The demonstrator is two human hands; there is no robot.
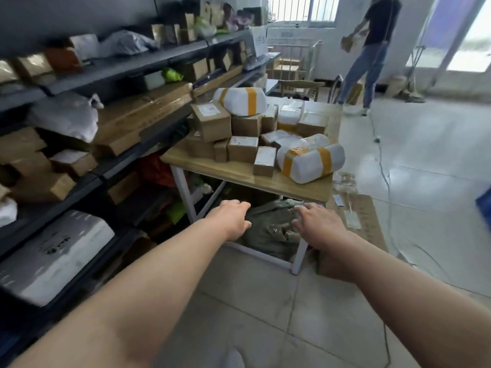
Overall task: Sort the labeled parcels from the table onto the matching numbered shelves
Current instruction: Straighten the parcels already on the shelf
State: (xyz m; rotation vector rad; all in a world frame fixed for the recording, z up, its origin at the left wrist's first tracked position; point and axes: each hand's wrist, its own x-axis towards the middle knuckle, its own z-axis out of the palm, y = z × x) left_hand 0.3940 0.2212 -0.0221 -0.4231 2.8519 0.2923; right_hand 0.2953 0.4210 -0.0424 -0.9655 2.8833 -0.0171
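- Shelves point(119, 67) fill the left side of the frame, heavily loaded.
- The wooden table point(233, 172) stands at centre, just beside them.
- Parcels point(243, 148) lie heaped on the table.
- The left hand point(231, 219) and right hand point(317, 224), at lower centre, stretch forward with relaxed fingers, grasping nothing.

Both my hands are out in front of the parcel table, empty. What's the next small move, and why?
Probably step in and bring both hands to the white parcel with yellow tape at the near right corner of the table: the left hand and right hand hold nothing, and that parcel lies closest.
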